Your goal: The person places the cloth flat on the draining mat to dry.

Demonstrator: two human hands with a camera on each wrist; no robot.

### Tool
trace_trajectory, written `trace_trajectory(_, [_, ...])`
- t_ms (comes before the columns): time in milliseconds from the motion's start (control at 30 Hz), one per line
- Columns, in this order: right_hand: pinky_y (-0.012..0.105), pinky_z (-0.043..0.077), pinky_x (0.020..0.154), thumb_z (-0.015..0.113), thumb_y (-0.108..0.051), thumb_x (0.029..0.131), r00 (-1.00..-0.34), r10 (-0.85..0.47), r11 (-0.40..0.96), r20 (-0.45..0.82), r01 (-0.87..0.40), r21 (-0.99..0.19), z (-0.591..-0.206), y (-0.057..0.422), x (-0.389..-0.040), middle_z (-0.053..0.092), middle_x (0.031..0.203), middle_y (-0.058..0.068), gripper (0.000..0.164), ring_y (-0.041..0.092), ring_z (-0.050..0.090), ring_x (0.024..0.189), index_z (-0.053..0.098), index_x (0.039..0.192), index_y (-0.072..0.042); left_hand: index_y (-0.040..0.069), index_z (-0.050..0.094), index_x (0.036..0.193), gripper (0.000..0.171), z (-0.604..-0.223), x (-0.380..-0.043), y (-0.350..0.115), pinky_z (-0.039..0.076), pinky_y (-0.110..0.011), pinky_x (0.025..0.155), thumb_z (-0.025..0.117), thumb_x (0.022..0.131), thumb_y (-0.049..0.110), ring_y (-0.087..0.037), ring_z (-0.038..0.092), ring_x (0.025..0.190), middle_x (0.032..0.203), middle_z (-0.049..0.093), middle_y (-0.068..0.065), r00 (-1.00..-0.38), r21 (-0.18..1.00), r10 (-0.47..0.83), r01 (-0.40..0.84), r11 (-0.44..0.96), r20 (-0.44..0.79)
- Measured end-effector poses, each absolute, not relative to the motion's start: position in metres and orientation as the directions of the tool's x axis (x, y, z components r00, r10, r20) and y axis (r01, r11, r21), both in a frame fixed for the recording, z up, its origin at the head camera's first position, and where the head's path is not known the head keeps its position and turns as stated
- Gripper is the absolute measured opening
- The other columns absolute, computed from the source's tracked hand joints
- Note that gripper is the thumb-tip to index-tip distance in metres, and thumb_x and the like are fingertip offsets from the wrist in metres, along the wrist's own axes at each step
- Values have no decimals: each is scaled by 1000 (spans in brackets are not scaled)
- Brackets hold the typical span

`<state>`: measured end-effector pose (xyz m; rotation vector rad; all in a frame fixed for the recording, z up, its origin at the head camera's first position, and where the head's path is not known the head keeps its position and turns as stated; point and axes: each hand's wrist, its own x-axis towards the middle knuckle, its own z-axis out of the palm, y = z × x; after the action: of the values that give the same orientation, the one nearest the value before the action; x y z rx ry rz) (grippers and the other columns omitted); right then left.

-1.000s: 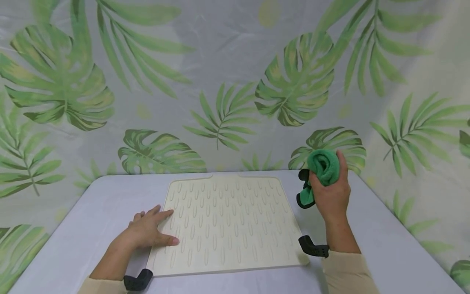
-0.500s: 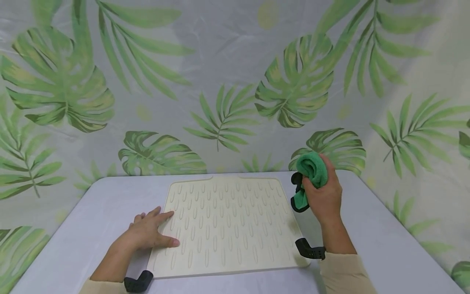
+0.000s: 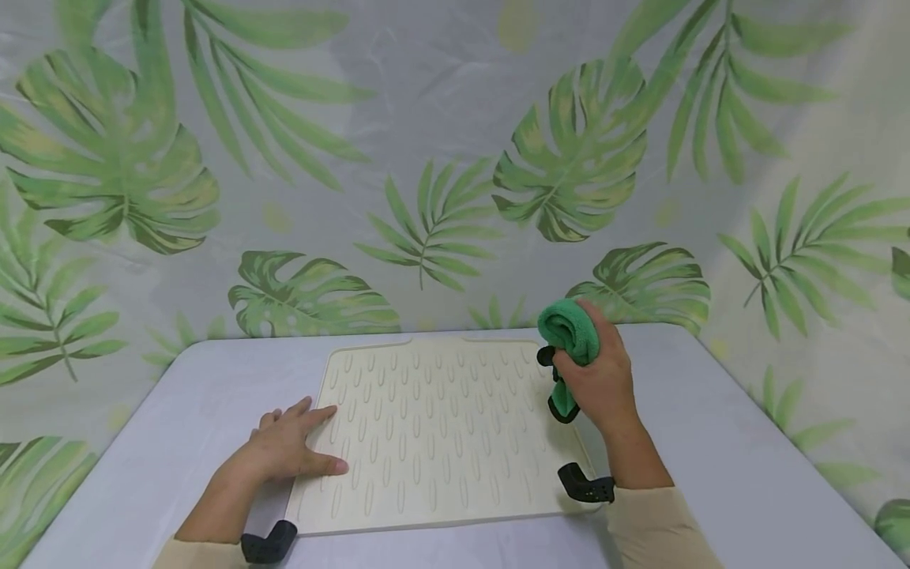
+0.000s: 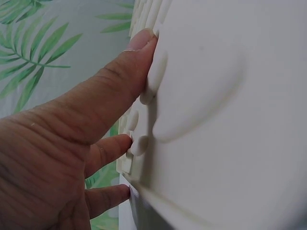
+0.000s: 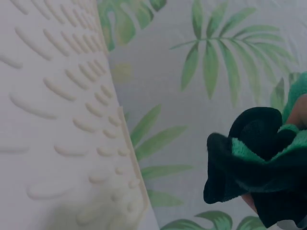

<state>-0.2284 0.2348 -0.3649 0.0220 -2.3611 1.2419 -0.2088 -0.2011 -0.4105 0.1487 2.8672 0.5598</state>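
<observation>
A cream mat (image 3: 434, 435) with rows of raised oval ridges lies flat on the table. My left hand (image 3: 287, 444) rests at its left edge with fingers spread, thumb and forefinger on the mat. In the left wrist view the thumb (image 4: 110, 86) lies against the ridged surface. My right hand (image 3: 600, 375) grips a bunched, rolled green cloth (image 3: 571, 325) with black edging, held over the mat's right side. In the right wrist view the black-edged end of the cloth (image 5: 259, 158) hangs out of the grip; most of the hand is out of frame there.
A white-covered table (image 3: 739, 474) bears the mat, and its surface extends on both sides. Behind it hangs a leaf-print curtain (image 3: 441, 118), close to the table's back edge. Black wrist-worn devices (image 3: 586, 484) sit at both sleeves.
My right hand has moved left and slightly down with the green cloth, from beside the mat to over its right side. My left hand and the mat have stayed in place.
</observation>
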Motion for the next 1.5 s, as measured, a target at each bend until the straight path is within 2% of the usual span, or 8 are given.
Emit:
trace_trajectory(167, [48, 41, 84, 63, -12, 91, -904, 149, 579, 401, -249, -776, -369, 223, -229, 34, 158, 15, 81, 33, 47, 113, 29, 160, -38, 15, 51, 151, 111, -410, -208, -201, 17, -87, 106, 85, 61, 69, -73, 16, 141, 162, 26, -33, -970, 385, 138, 52, 922, -199])
trace_trajectory(300, [48, 40, 86, 62, -8, 91, -900, 129, 551, 416, -284, -785, -371, 214, -228, 31, 152, 19, 83, 33, 45, 110, 26, 161, -33, 15, 51, 151, 111, -409, -208, -201, 18, -86, 106, 86, 61, 69, -72, 17, 141, 162, 26, -33, -971, 389, 134, 48, 920, -197])
trace_trajectory(433, [52, 41, 90, 62, -9, 91, -899, 134, 548, 418, -284, -787, -371, 209, -228, 33, 149, 19, 78, 35, 46, 111, 28, 158, -32, 14, 51, 151, 111, -408, -209, -201, 18, -86, 107, 86, 61, 69, -73, 17, 141, 162, 26, -33, -970, 387, 130, 42, 921, -204])
trace_trajectory(633, [57, 44, 96, 65, -14, 94, -897, 120, 561, 426, -293, -774, -371, 202, -228, 35, 159, 13, 76, 37, 50, 125, 28, 157, -33, 14, 50, 151, 112, -408, -209, -202, 17, -86, 107, 85, 61, 69, -73, 17, 141, 162, 26, -33, -970, 389, 127, 38, 921, -206])
trace_trajectory(967, [56, 54, 89, 72, -22, 94, -914, 68, 604, 401, -282, -745, -375, 192, -224, 52, 148, 8, 75, 37, 63, 117, 29, 155, -31, 15, 51, 151, 110, -410, -208, -201, 17, -87, 107, 86, 61, 68, -73, 16, 141, 163, 26, -33, -971, 394, 127, 38, 918, -204])
trace_trajectory(1233, [57, 54, 93, 76, -33, 93, -941, 16, 632, 339, -253, -732, -378, 178, -224, 60, 139, 18, 71, 38, 64, 120, 35, 151, -26, 16, 51, 151, 109, -409, -209, -202, 17, -86, 107, 86, 62, 68, -71, 16, 142, 163, 26, -32, -971, 401, 129, 39, 915, -200])
trace_trajectory(1367, [57, 53, 95, 75, -31, 94, -943, -12, 631, 334, -266, -729, -380, 172, -224, 58, 142, 17, 72, 37, 62, 123, 34, 153, -25, 16, 51, 151, 108, -410, -210, -202, 17, -86, 108, 87, 63, 66, -72, 16, 142, 163, 26, -33, -970, 403, 132, 41, 914, -202])
trace_trajectory(1500, [53, 54, 91, 70, -24, 95, -933, -33, 633, 358, -297, -715, -383, 168, -223, 57, 141, 15, 70, 35, 63, 117, 32, 154, -22, 16, 51, 151, 109, -410, -210, -202, 17, -85, 108, 87, 62, 67, -72, 16, 142, 163, 26, -32, -971, 402, 126, 34, 915, -203])
